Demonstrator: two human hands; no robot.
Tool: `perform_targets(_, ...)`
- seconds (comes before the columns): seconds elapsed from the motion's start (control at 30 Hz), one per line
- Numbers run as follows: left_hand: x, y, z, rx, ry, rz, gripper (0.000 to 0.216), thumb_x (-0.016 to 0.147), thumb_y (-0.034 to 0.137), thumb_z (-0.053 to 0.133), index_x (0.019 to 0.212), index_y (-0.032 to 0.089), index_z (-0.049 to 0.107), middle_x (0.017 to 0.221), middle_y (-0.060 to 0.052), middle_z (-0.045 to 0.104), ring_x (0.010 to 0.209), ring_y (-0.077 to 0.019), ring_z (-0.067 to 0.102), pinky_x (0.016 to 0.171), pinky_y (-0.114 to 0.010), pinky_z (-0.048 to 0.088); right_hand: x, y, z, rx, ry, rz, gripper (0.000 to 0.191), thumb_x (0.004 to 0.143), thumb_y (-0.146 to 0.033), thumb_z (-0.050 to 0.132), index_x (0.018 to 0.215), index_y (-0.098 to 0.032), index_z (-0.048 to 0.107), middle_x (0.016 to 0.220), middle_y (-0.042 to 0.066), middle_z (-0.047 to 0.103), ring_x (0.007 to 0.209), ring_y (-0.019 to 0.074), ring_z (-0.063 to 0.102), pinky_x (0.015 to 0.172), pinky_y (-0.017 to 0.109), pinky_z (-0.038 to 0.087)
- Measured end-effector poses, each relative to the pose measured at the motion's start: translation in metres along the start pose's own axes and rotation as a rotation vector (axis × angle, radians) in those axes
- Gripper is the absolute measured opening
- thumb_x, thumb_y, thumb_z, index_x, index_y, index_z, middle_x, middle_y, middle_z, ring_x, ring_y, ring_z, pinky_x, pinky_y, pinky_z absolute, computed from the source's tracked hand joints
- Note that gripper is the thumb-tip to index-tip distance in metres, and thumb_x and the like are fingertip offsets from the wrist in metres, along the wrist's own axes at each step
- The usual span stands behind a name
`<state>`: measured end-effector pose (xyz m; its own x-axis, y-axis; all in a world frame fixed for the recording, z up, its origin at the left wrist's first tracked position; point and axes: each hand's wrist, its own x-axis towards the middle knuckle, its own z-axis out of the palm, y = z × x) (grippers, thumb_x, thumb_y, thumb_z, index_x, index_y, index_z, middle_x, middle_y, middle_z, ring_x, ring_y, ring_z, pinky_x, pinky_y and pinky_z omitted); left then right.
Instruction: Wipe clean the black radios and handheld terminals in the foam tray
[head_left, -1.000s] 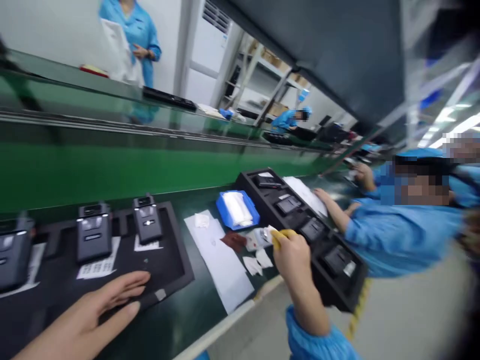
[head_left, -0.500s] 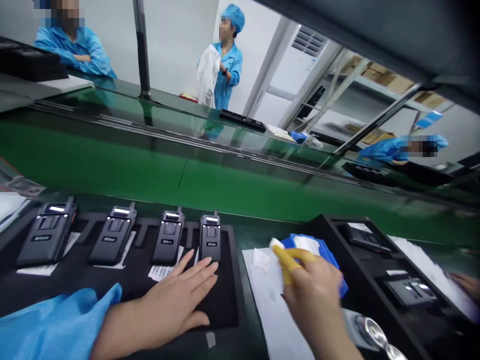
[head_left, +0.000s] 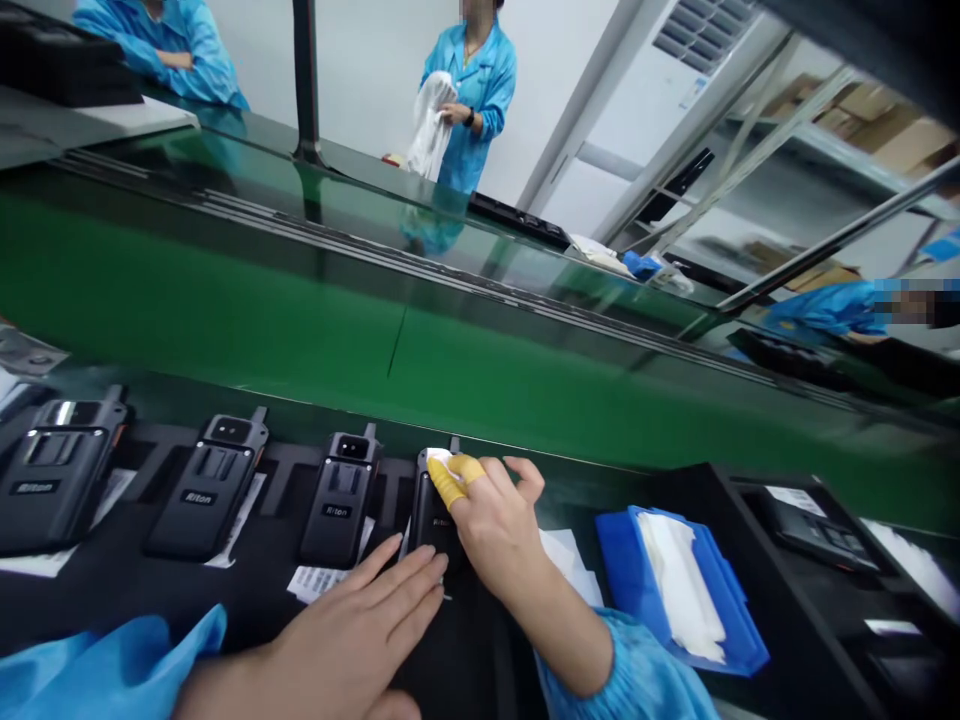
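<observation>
Several black handheld radios stand in a black foam tray (head_left: 247,600) in front of me. My right hand (head_left: 491,525) wears a yellow finger cot and presses a small white wipe (head_left: 437,457) onto the top of the rightmost radio (head_left: 433,510), fingers pinched on the wipe. My left hand (head_left: 360,635) lies flat and open on the tray, fingertips touching the base of that same radio. Other radios (head_left: 336,510) (head_left: 206,485) (head_left: 52,475) stand to the left with paper labels under them.
A blue box of white wipes (head_left: 679,590) sits to the right, then a second black tray (head_left: 825,560) with devices. A green conveyor belt (head_left: 300,330) runs behind. People in blue coats (head_left: 472,90) stand beyond it.
My right hand moved left from near the blue box to the rightmost radio, carrying the white wipe onto its top. My left hand stayed flat on the tray. The view shifted left.
</observation>
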<state>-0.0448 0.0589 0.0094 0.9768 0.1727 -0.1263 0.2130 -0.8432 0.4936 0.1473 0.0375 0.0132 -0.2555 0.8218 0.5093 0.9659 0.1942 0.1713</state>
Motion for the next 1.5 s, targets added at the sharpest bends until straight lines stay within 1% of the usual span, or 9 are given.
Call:
perform_targets(0.17, -0.001, -0.002, 0.004, -0.008, 0.084, 0.022, 0.071, 0.077, 0.045, 0.068, 0.137, 0.016, 0.044, 0.143, -0.013, 0.033, 0.135, -0.0272, 0.031, 0.116, -0.040, 0.016, -0.009, 0.008, 0.003, 0.058, -0.021, 0.043, 0.026, 0.078, 0.000, 0.048, 0.071, -0.021, 0.061, 0.089, 0.002, 0.063, 0.086, 0.0178, 0.049, 0.093, 0.043, 0.018)
perform_targets(0.33, 0.000, -0.002, 0.002, 0.015, 0.025, 0.013, 0.071, 0.077, 0.040, 0.070, 0.136, 0.010, 0.044, 0.143, -0.015, 0.033, 0.135, -0.0278, 0.031, 0.115, -0.040, 0.019, -0.021, 0.017, 0.003, -0.030, -0.013, 0.110, 0.031, 0.077, 0.002, 0.043, 0.071, -0.021, 0.063, 0.083, 0.002, 0.062, 0.082, 0.0161, 0.049, 0.093, 0.042, 0.020)
perform_targets(0.47, -0.001, 0.000, 0.000, 0.058, 0.012, 0.009, 0.064, 0.082, 0.038, 0.065, 0.136, 0.012, 0.043, 0.145, -0.014, 0.032, 0.136, -0.0263, 0.029, 0.114, -0.042, 0.023, -0.019, 0.017, 0.006, -0.062, 0.090, 0.153, 0.032, 0.078, 0.001, 0.042, 0.064, -0.020, 0.061, 0.079, 0.002, 0.062, 0.077, 0.0153, 0.047, 0.090, 0.041, 0.023)
perform_targets(0.67, -0.004, 0.004, -0.006, 0.171, 0.015, 0.040, 0.061, 0.083, 0.037, 0.063, 0.134, 0.009, 0.044, 0.143, -0.013, 0.036, 0.134, -0.0260, 0.034, 0.111, -0.042, 0.029, 0.004, -0.001, 0.012, -0.044, 0.179, 0.058, 0.024, 0.082, -0.004, 0.046, 0.085, -0.018, 0.065, 0.082, 0.003, 0.064, 0.080, 0.0157, 0.048, 0.092, 0.041, 0.022)
perform_targets(0.9, -0.006, 0.001, -0.001, 0.194, 0.111, 0.065, 0.061, 0.083, 0.038, 0.063, 0.134, 0.009, 0.046, 0.143, -0.013, 0.039, 0.135, -0.0235, 0.033, 0.113, -0.036, 0.026, -0.007, 0.008, 0.013, -0.080, 0.145, 0.116, 0.030, 0.078, 0.000, 0.044, 0.059, -0.019, 0.057, 0.070, 0.002, 0.056, 0.075, 0.0152, 0.044, 0.089, 0.040, 0.022)
perform_targets(1.07, -0.001, -0.001, 0.000, 0.126, 0.014, 0.026, 0.065, 0.083, 0.042, 0.063, 0.136, 0.011, 0.042, 0.144, -0.013, 0.035, 0.136, -0.0248, 0.031, 0.113, -0.042, 0.026, -0.024, 0.018, 0.007, -0.117, 0.100, 0.194, 0.029, 0.075, 0.000, 0.045, 0.054, -0.019, 0.054, 0.070, 0.002, 0.055, 0.074, 0.0151, 0.043, 0.087, 0.039, 0.025)
perform_targets(1.17, 0.003, -0.001, 0.000, 0.107, -0.030, 0.014, 0.069, 0.080, 0.046, 0.064, 0.136, 0.013, 0.043, 0.144, -0.013, 0.035, 0.135, -0.0267, 0.031, 0.112, -0.045, 0.026, -0.034, 0.011, -0.004, -0.105, 0.113, 0.214, 0.027, 0.078, -0.001, 0.045, 0.063, -0.018, 0.060, 0.080, 0.004, 0.060, 0.076, 0.0154, 0.045, 0.084, 0.038, 0.025)
perform_targets(1.33, 0.003, 0.002, -0.001, 0.153, -0.062, 0.007, 0.075, 0.078, 0.046, 0.067, 0.137, 0.010, 0.040, 0.145, -0.016, 0.028, 0.135, -0.0295, 0.031, 0.111, -0.047, 0.027, -0.042, -0.019, -0.014, 0.058, 0.119, 0.093, 0.026, 0.087, -0.009, 0.042, 0.095, -0.017, 0.065, 0.090, 0.004, 0.065, 0.081, 0.0152, 0.049, 0.085, 0.038, 0.026)
perform_targets(1.5, 0.003, 0.000, 0.000, 0.202, -0.039, 0.030, 0.077, 0.077, 0.045, 0.068, 0.138, 0.007, 0.039, 0.145, -0.017, 0.030, 0.134, -0.0301, 0.032, 0.109, -0.047, 0.030, -0.048, -0.028, -0.006, 0.048, 0.107, 0.054, 0.024, 0.088, -0.010, 0.043, 0.094, -0.015, 0.065, 0.090, 0.005, 0.066, 0.082, 0.0161, 0.050, 0.087, 0.039, 0.026)
